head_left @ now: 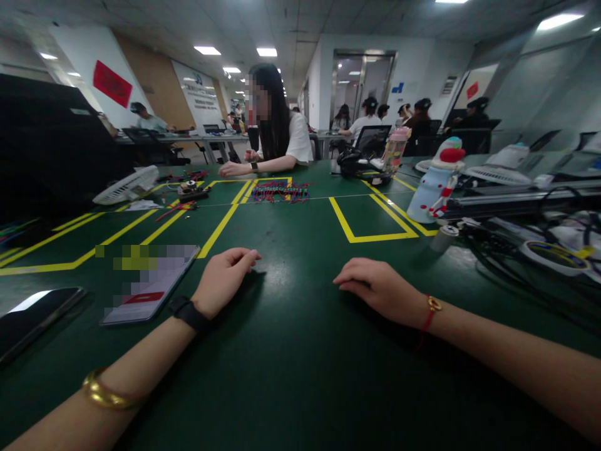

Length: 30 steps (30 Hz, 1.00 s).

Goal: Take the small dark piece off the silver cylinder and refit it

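Note:
My left hand rests at the table's near middle, its fingers curled in and the thumb lying along them. Nothing shows in it. A lit phone lies just left of that wrist, which wears a black band. Opposite it, my right hand has its fingers bent and held together, pointing left, with nothing visible in the grip. A red cord bracelet circles this wrist. Between the two hands is bare green table. Beyond them sits a bundle of thin coloured wires.
Yellow tape marks boxes on the table. A second phone lies at left. On the right stand a blue bottle, a small metal cylinder and tangled black cables. A person sits across, forearms on the table.

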Each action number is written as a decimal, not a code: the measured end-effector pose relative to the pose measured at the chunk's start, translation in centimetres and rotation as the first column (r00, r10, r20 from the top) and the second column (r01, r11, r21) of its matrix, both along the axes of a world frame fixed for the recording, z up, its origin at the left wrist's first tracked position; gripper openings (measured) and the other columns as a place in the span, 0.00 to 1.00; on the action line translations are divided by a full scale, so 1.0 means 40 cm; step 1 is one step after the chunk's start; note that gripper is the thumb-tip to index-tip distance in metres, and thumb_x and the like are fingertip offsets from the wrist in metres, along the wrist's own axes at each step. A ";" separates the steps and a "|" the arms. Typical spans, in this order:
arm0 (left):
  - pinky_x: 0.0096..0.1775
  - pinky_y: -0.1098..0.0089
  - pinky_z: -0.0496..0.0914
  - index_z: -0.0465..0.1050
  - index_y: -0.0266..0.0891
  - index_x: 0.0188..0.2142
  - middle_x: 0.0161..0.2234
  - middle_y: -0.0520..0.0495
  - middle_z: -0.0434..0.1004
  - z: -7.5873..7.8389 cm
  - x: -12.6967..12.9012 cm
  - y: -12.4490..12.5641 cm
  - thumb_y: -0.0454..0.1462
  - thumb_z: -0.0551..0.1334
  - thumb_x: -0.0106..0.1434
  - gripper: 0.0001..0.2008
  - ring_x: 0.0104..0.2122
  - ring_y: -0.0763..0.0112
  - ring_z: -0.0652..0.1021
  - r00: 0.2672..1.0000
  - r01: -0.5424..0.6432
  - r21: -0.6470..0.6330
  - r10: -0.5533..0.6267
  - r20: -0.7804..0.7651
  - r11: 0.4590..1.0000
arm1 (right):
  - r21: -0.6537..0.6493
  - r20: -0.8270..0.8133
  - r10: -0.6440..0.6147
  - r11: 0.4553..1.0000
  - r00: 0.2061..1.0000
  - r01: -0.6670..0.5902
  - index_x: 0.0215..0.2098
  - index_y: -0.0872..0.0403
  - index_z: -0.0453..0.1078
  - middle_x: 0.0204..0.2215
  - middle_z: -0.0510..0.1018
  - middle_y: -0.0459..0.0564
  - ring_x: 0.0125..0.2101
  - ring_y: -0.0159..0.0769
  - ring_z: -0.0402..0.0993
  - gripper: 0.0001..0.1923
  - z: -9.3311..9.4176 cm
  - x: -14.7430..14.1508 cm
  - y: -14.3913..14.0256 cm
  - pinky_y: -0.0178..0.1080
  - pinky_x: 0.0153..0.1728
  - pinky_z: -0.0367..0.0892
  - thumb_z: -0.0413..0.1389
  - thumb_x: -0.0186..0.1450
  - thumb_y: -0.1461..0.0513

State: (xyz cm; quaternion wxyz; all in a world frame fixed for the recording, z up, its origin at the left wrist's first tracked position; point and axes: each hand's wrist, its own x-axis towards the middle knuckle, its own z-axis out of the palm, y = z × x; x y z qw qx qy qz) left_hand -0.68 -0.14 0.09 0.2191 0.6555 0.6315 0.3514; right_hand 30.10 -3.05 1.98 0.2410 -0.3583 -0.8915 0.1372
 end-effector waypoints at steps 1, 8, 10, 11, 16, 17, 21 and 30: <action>0.30 0.70 0.62 0.76 0.41 0.37 0.30 0.50 0.76 -0.002 -0.002 0.001 0.52 0.54 0.58 0.21 0.29 0.67 0.74 1.000 0.001 0.001 -0.001 0.002 1.000 | 0.053 -0.012 -0.076 0.996 0.997 0.076 0.40 0.54 0.72 0.37 0.75 0.49 0.38 0.30 0.69 0.11 0.017 0.027 0.016 0.35 0.41 0.64 0.50 0.64 0.61; 0.31 0.70 0.62 0.76 0.40 0.36 0.29 0.50 0.75 -0.003 -0.002 0.002 0.52 0.54 0.59 0.21 0.29 0.67 0.73 1.000 -0.001 0.009 0.002 -0.003 1.000 | 0.218 0.172 -0.710 0.703 0.683 0.677 0.41 0.57 0.73 0.34 0.77 0.51 0.33 0.31 0.71 0.13 0.140 0.335 0.138 0.35 0.36 0.61 0.55 0.58 0.62; 0.31 0.70 0.62 0.76 0.40 0.36 0.29 0.50 0.76 -0.001 0.000 0.003 0.52 0.54 0.59 0.20 0.30 0.67 0.74 1.000 -0.005 0.005 0.005 -0.002 1.000 | 0.112 0.255 -0.761 0.636 0.597 0.763 0.40 0.59 0.73 0.33 0.77 0.51 0.32 0.30 0.70 0.13 0.151 0.402 0.156 0.34 0.35 0.60 0.57 0.57 0.62; 0.31 0.70 0.62 0.76 0.40 0.36 0.29 0.50 0.76 -0.001 0.001 0.003 0.52 0.54 0.59 0.20 0.30 0.67 0.74 1.000 -0.008 0.005 0.008 -0.001 1.000 | 0.058 0.282 -0.766 0.615 0.578 0.787 0.41 0.60 0.72 0.33 0.77 0.52 0.31 0.29 0.70 0.14 0.154 0.423 0.160 0.34 0.35 0.60 0.57 0.57 0.62; 0.30 0.70 0.62 0.76 0.41 0.37 0.29 0.49 0.76 0.002 0.002 0.001 0.52 0.54 0.59 0.20 0.29 0.67 0.73 1.000 -0.023 -0.009 0.023 -0.006 1.000 | -0.039 0.298 -0.758 0.597 0.580 0.801 0.43 0.61 0.71 0.33 0.76 0.52 0.30 0.25 0.68 0.17 0.160 0.443 0.157 0.34 0.35 0.58 0.55 0.59 0.60; 0.30 0.70 0.62 0.76 0.41 0.37 0.29 0.50 0.76 0.003 0.002 0.000 0.52 0.54 0.59 0.20 0.29 0.67 0.73 1.000 -0.024 -0.010 0.023 -0.009 1.000 | -0.040 0.290 -0.763 0.593 0.578 0.804 0.43 0.62 0.71 0.34 0.76 0.52 0.30 0.25 0.68 0.18 0.162 0.442 0.156 0.35 0.35 0.58 0.55 0.58 0.59; 0.31 0.70 0.62 0.76 0.41 0.36 0.28 0.50 0.75 0.006 0.003 -0.002 0.51 0.54 0.59 0.20 0.29 0.67 0.73 1.000 -0.018 -0.008 0.018 -0.009 1.000 | -0.049 0.286 -0.760 0.597 0.584 0.801 0.43 0.61 0.71 0.33 0.77 0.53 0.31 0.27 0.69 0.19 0.166 0.452 0.158 0.35 0.35 0.59 0.58 0.56 0.59; 0.30 0.70 0.62 0.76 0.42 0.36 0.29 0.49 0.75 -0.003 -0.002 0.003 0.51 0.54 0.58 0.20 0.29 0.67 0.73 1.000 -0.016 0.000 0.016 -0.007 1.000 | -0.052 0.317 -0.745 0.604 0.587 0.795 0.41 0.57 0.71 0.35 0.77 0.51 0.34 0.33 0.72 0.20 0.162 0.469 0.167 0.35 0.37 0.61 0.62 0.51 0.58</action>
